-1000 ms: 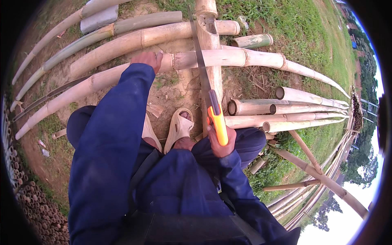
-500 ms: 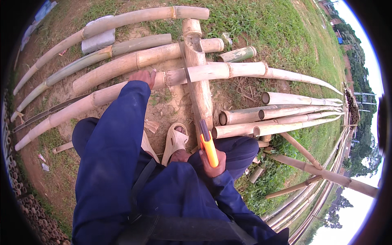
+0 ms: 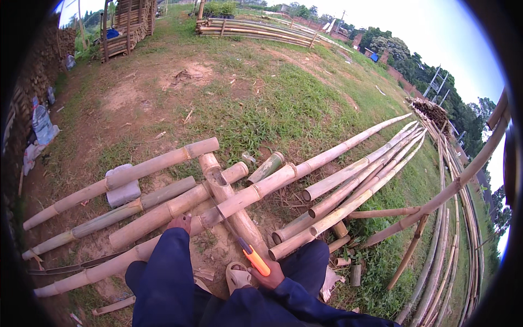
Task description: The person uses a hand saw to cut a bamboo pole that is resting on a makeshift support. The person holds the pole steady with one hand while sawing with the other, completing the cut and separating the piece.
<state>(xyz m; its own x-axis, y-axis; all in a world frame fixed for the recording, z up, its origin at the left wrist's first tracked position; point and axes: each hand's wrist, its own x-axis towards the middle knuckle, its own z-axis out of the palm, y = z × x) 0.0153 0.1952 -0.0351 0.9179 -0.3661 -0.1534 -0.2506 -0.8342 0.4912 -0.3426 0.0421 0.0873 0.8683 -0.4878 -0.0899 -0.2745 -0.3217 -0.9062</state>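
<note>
A long bamboo pole [image 3: 272, 180] lies slantwise in front of me, across a thick notched bamboo log [image 3: 245, 223]. Left of that crossing, my left hand [image 3: 181, 222] is closed over the pole, its thumb showing and most of its fingers hidden behind. My right hand [image 3: 269, 275] grips the orange handle of a hand saw [image 3: 256, 260] between me and the pole. The saw's thin blade meets the pole close to the log, right of my left hand. How deep it sits in the bamboo I cannot make out.
Several shorter bamboo pieces [image 3: 180, 201] lie beyond the pole, near a pale block [image 3: 123, 185]. To the right, several cut poles [image 3: 359, 191] point away, beside a bamboo frame [image 3: 436, 201]. Stacked bamboo [image 3: 256, 31] and a plastic bottle [image 3: 43, 122] are farther off.
My view has tilted upward, so the pole, saw and hands appear lower and more ground and sky show. Both hands keep their holds; any saw stroke is hard to judge.
</note>
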